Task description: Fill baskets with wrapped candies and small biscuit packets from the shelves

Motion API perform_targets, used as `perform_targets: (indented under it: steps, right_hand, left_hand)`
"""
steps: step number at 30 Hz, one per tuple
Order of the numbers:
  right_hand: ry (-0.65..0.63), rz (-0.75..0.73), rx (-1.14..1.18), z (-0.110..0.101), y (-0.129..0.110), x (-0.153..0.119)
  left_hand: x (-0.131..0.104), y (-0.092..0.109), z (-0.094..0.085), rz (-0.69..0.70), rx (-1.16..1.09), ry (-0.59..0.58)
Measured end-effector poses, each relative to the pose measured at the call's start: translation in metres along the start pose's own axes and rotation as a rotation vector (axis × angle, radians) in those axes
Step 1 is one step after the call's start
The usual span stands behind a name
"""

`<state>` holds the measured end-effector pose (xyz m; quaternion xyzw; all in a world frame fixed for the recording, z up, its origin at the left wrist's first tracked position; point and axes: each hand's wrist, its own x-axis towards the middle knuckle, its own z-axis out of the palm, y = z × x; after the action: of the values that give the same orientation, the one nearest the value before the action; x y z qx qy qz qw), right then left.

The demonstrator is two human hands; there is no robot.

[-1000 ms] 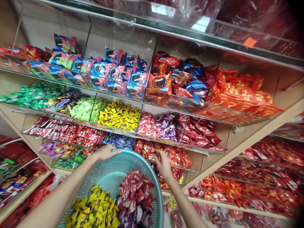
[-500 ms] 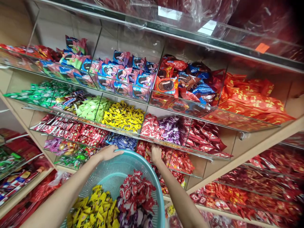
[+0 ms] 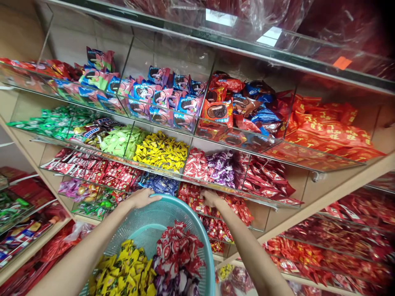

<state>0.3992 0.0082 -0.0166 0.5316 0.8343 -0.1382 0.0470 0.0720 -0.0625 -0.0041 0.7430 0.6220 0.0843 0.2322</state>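
My left hand (image 3: 142,199) is closed over the far rim of a teal plastic basket (image 3: 210,250), its fingers hooked over the edge. Yellow-wrapped candies (image 3: 123,273) fill the basket's left part, with red-and-white wrapped candies (image 3: 179,248) and purple-and-white ones (image 3: 175,283) to their right. Beyond the basket, my right hand (image 3: 210,198) reaches down into a low shelf bin of red-wrapped candies (image 3: 189,196). Its fingers are bent and point left among the wrappers; the fingertips are partly hidden, and I cannot see whether they hold a candy.
Clear shelf fronts rise above my hands, with a clear front edge (image 3: 216,187) just over my right hand. Bins hold yellow candies (image 3: 160,151), purple candies (image 3: 220,166), blue packets (image 3: 159,183) and wrapped cookies (image 3: 216,111). More red packets (image 3: 333,230) lie on shelves at the right.
My right hand has moved a little to the right across the red candies, and its wrist has turned so the fingers point left. My left hand and the basket stay almost in place.
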Motion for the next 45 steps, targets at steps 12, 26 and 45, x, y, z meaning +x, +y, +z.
perform_targets:
  steps: [12,26,45]
  right_hand:
    - [0.017,-0.020,-0.068,0.007,-0.002,-0.014]
    - [-0.051,0.075,0.165,0.015,0.003,-0.019]
    - [-0.053,0.006,0.584,0.029,0.017,-0.018]
  left_hand:
    - [0.002,-0.004,0.002,0.007,0.046,0.001]
    - [0.003,-0.004,0.002,-0.001,0.070,-0.010]
    - [0.005,-0.006,0.004,-0.017,0.114,-0.016]
